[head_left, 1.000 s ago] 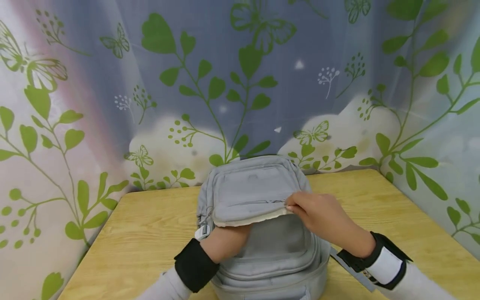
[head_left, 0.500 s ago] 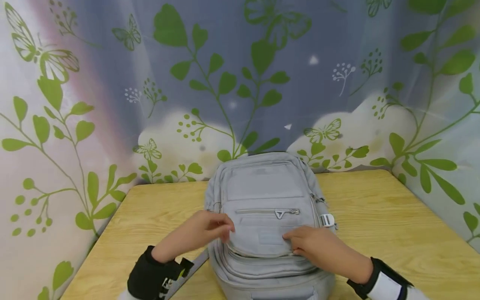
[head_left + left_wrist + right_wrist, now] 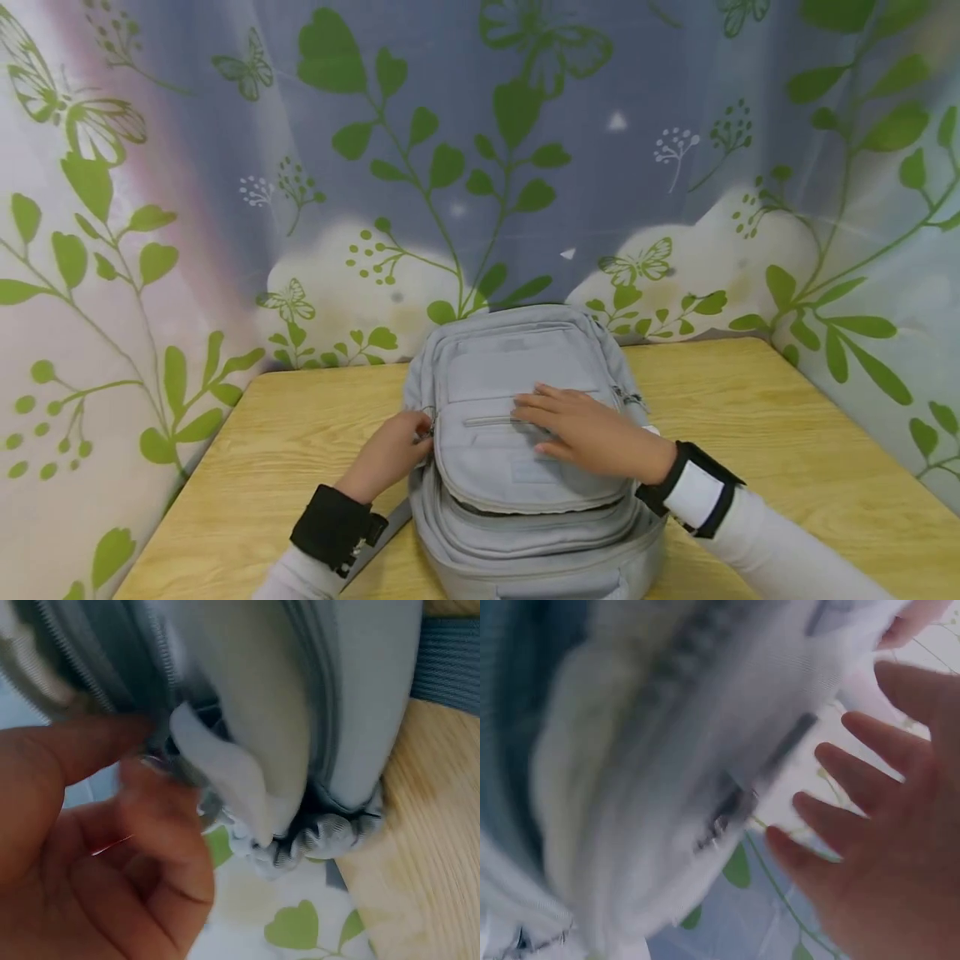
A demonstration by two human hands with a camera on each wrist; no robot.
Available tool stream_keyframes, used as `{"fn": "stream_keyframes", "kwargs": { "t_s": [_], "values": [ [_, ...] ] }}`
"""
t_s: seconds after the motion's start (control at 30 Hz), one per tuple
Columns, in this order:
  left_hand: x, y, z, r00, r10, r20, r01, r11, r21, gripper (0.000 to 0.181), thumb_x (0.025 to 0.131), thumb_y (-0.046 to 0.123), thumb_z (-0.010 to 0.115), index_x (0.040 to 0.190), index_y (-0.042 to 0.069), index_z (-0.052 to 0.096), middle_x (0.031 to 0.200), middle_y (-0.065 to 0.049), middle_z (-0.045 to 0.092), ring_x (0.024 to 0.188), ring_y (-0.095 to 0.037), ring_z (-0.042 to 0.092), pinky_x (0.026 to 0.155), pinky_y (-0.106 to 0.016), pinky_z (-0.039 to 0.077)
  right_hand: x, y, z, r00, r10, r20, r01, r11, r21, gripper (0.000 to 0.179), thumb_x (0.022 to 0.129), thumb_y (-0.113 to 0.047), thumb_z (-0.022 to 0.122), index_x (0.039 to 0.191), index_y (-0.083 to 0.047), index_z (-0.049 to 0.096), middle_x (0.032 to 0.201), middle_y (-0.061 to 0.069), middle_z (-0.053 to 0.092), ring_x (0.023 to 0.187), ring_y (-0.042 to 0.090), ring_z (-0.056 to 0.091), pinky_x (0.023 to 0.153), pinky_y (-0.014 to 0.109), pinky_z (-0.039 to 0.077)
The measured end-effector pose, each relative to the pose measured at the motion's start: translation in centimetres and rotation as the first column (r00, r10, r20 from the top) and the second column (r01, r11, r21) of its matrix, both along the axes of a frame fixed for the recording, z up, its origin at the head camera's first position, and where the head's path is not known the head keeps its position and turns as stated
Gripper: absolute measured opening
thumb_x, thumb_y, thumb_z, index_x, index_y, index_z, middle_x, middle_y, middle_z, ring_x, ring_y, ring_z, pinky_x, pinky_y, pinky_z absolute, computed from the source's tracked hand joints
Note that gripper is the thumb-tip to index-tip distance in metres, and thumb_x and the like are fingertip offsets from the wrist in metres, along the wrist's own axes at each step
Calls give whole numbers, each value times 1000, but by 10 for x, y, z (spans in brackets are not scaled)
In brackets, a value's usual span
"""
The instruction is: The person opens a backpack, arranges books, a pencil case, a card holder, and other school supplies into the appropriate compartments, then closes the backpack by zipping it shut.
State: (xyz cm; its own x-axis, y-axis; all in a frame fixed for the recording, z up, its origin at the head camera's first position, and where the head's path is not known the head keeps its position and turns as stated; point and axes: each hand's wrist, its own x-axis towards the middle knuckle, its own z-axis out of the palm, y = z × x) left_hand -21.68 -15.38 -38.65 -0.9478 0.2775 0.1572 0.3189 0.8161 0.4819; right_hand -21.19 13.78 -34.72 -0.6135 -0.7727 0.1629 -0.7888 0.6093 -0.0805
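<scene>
A light grey backpack lies with its front panel up, its front pocket's lower edge gaping slightly. At the pocket's left side, my left hand pinches a zipper pull, mostly hidden by the fingers. The left wrist view shows the thumb and curled fingers of that hand at the end of a zipper track, beside a pale fabric tab. My right hand is over the panel's right half, across its short zipper. In the right wrist view the fingers of that hand are spread and hold nothing.
The backpack stands on a wooden table, its top close to a leaf-patterned curtain at the back. A grey strap sticks out at the lower left. A white tag shows partly behind the right hand.
One second ago the right hand held the pocket flap up with the left hand under it; the flap is down now. The left hand has moved to the side zipper, the right up across the panel.
</scene>
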Motion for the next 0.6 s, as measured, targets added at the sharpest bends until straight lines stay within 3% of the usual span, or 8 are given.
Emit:
{"fn": "stream_keyframes", "kwargs": {
  "t_s": [0.13, 0.3, 0.43, 0.53, 0.6],
  "values": [
    [6, -2, -2, 992, 9, -122, -19, 997, -75, 12, 90, 10, 61, 78, 9, 60, 72, -1, 55, 62, -9, 48, 57, -25, 39, -8, -9, -12, 999, -26, 32, 23, 997, 71, 61, 91, -39, 56, 145, -17, 36, 152, 7, 31, 140, 36, 27, 109, 53, 28],
    [28, -4, 10, 971, -40, -234, -13, 976, -218, 5, 84, 15, 67, 80, 13, 65, 74, 2, 62, 62, -9, 55, 56, -23, 42, -7, -9, -17, 999, -44, -27, 47, 994, 98, 63, 91, -41, 55, 146, -20, 34, 153, 5, 28, 140, 34, 27, 110, 51, 28],
    [51, -2, 23, 971, -145, -188, 83, 949, -303, 10, 82, 18, 69, 74, 16, 63, 66, 6, 57, 54, -4, 47, 52, -20, 37, -6, -10, -16, 998, -55, -41, 59, 994, 94, 63, 90, -40, 56, 145, -20, 35, 153, 5, 29, 140, 34, 28, 109, 51, 29],
    [67, 0, 28, 970, -230, -73, 201, 936, -288, 18, 83, 20, 68, 69, 18, 58, 58, 9, 48, 50, -2, 37, 50, -19, 32, -4, -10, -16, 997, -56, -61, 62, 994, 95, 62, 90, -40, 57, 145, -19, 36, 152, 5, 31, 139, 34, 29, 108, 51, 30],
    [74, 3, 28, 961, -276, 5, 268, 932, -245, 22, 85, 21, 67, 67, 19, 54, 55, 11, 42, 49, -1, 33, 49, -18, 30, -3, -11, -16, 996, -59, -74, 66, 993, 97, 62, 90, -40, 58, 144, -19, 37, 152, 6, 31, 139, 34, 30, 108, 50, 31]
  ]
}}
